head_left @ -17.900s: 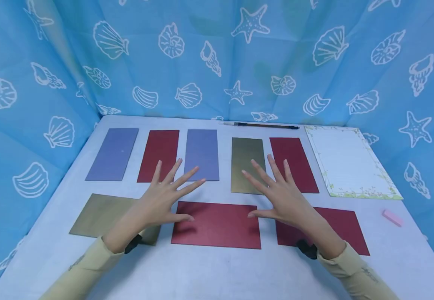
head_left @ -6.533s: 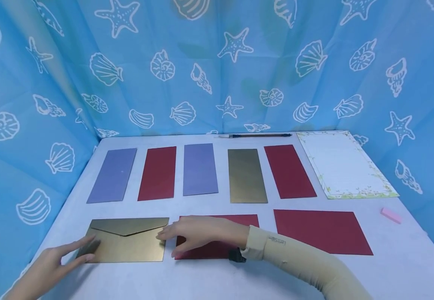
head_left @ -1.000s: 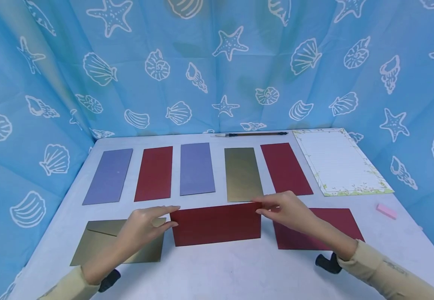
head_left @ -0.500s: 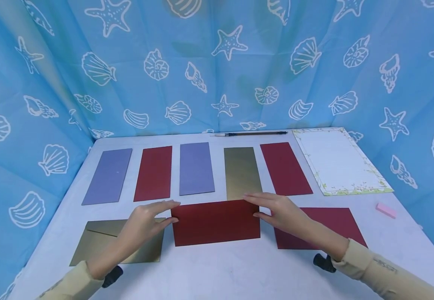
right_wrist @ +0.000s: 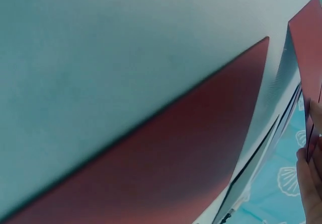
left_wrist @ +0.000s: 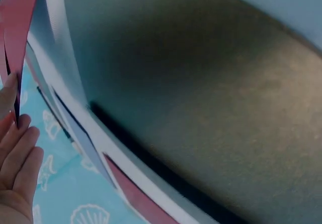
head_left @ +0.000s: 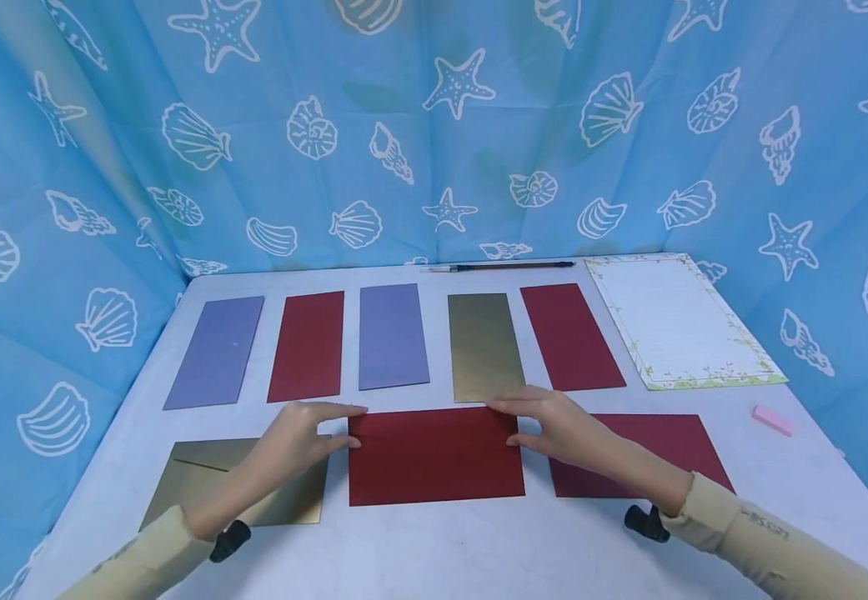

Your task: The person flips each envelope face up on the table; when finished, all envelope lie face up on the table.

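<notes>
A dark red envelope [head_left: 434, 458], plain side toward me, is raised at a tilt in the middle front. My left hand [head_left: 294, 442] pinches its left end, thumb below and fingers along the top. At the other end my right hand [head_left: 557, 425] pinches its upper right corner. In the left wrist view the envelope [left_wrist: 17, 27] sits between thumb and fingers of the left hand [left_wrist: 20, 173]. The right wrist view has the red envelope [right_wrist: 307, 53] pinched by the right hand [right_wrist: 309, 183]. A gold envelope [head_left: 193, 492], flap line showing, lies partly under my left forearm.
Another red envelope [head_left: 674, 450] lies under my right forearm. Behind stand two purple [head_left: 216, 350] [head_left: 393, 333], two red and one gold envelope [head_left: 484, 342] in a row. A brush [head_left: 509, 267], bordered paper [head_left: 689, 321] and pink eraser [head_left: 773, 420] lie farther out.
Since 17.9 s ago the left gold envelope has been turned flap up and let go. Both hands have since lifted the middle red envelope; over the last second its lower edge has swung nearer me.
</notes>
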Tool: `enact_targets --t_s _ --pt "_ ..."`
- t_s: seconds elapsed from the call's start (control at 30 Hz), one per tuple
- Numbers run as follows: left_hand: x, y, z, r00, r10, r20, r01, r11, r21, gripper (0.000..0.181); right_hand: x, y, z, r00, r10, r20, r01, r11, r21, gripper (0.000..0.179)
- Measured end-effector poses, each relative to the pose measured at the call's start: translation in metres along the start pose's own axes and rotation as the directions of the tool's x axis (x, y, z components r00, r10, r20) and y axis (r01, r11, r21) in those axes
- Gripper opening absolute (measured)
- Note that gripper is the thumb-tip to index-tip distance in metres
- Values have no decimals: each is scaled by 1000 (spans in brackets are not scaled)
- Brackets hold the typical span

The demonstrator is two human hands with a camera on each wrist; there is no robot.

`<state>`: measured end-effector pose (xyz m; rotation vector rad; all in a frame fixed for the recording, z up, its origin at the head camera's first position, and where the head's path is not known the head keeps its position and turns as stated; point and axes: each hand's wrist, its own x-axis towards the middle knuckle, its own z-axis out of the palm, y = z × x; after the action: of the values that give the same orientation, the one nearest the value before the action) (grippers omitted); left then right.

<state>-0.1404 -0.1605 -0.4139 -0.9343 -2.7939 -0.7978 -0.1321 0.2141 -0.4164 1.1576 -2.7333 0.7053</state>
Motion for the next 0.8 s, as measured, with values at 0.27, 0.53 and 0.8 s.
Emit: enact_targets --t_s 0.27,0.53,0.8 --pt "0 -13 7 995 -23 98 31 996 -83 42 -2 8 5 991 75 109 -89 989 120 56" --pt "0 -19 17 989 6 148 7 996 -87 39 -4 15 15 977 91 193 -121 982 145 52" --pt "-2 -21 20 989 16 147 -4 997 -82 40 -6 14 17 977 70 199 -100 985 144 52"
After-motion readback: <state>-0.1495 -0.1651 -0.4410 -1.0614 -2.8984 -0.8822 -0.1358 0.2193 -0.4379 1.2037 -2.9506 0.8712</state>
